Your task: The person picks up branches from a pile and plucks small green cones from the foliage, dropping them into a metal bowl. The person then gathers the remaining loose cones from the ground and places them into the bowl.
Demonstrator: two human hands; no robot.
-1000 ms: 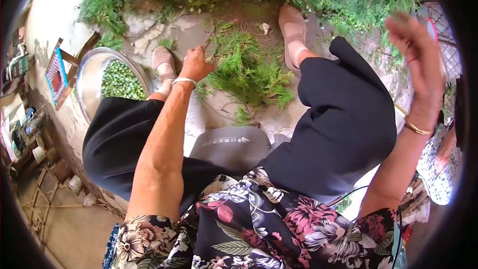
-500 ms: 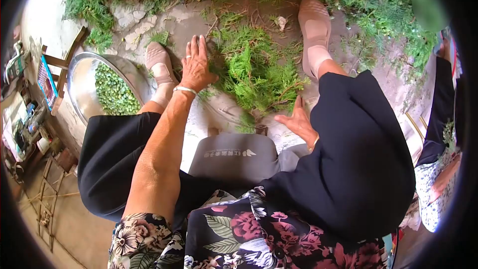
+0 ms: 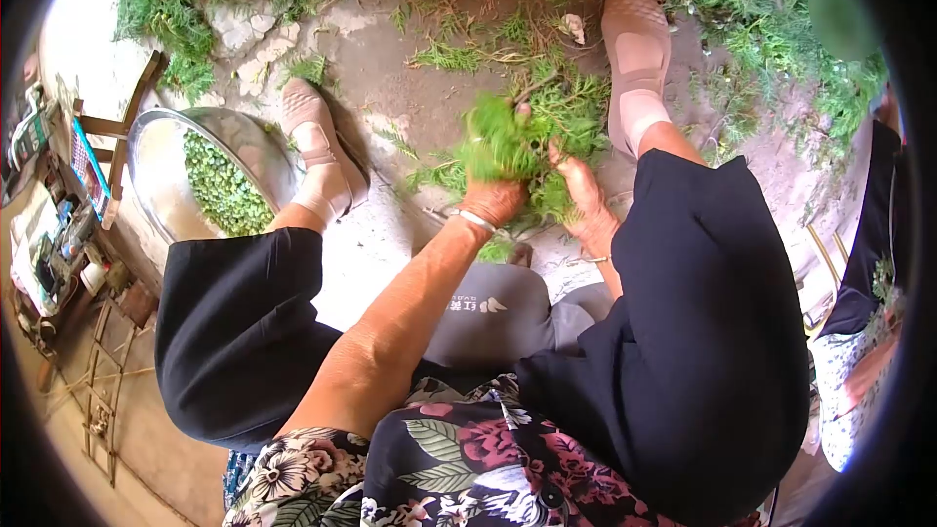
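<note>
My left hand [image 3: 496, 200] is closed round a bunch of green evergreen sprigs [image 3: 498, 141] in front of the grey seat between my knees. The foliage there is blurred by motion and hides most of the fingers. My right hand [image 3: 588, 203] reaches in from the right, its fingers closed against the same sprigs, partly covered by leaves. More evergreen sprigs [image 3: 581, 107] lie on the ground just beyond both hands, inside my right shoe.
A metal basin [image 3: 151, 171] holding small green cones or berries [image 3: 223, 185] stands beside my left foot. Heaps of evergreen branches [image 3: 752, 20] line the far side. A small wooden chair [image 3: 112, 127] stands at left; another person's leg [image 3: 864, 244] is at the right edge.
My left hand has swung right and toward me from beside my left shoe, gathering the foliage into a bunch. My right hand has moved up against it. The bare ground patch has widened.
</note>
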